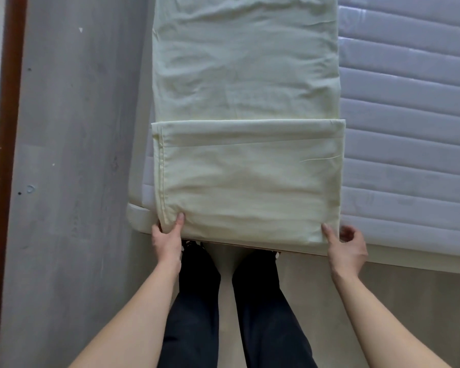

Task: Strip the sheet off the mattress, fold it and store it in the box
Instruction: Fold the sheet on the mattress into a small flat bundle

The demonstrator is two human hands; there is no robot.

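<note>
While sheet lies as long strip on mattress, centre frame, folding step in hand: left hand pinches near-left corner, right hand pinches near-right corner. Next move likely calls for another fold toward frame top.

Bare mattress right of sheet

Pale yellow-green sheet (plain, unpatterned) on a white, horizontally quilted mattress; grey streaked floor.
</note>
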